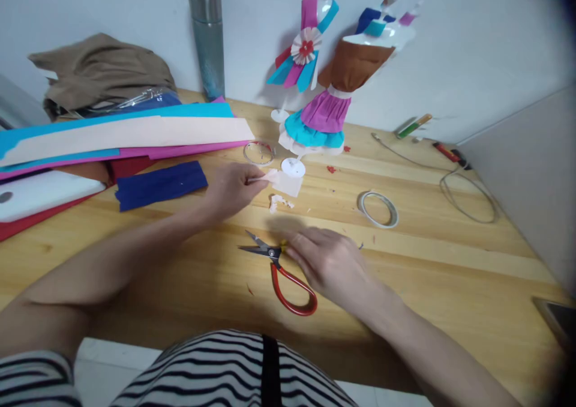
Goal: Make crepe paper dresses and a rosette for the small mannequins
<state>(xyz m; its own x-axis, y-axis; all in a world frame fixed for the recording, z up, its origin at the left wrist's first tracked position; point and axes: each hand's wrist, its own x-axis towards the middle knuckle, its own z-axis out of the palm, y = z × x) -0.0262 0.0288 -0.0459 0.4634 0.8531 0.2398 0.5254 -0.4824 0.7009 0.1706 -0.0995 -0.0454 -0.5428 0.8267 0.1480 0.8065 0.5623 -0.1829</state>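
Between the closed fingertips of my left hand (pixel 236 188) is a small piece of pale pink paper (pixel 271 176). A flat pale pink paper square (pixel 290 183) lies just right of it, with a crumpled pale scrap (pixel 279 202) below. My right hand (pixel 330 260) has its fingers curled on the scissors (pixel 263 251), hiding one handle. Their blades are apart and point left. The red loop of the other handle shows below the hand. A bit of yellow shows at the right fingertips; I cannot make out what it is.
Two paper-dressed forms, one with a rosette (pixel 306 48) and one in a layered skirt (pixel 326 113), stand behind. Tape rolls (pixel 378 209) and a cable (pixel 468 209) lie right. Coloured paper strips (pixel 135 132), a dark blue piece (pixel 162 185) and a flask (pixel 207 41) are left.
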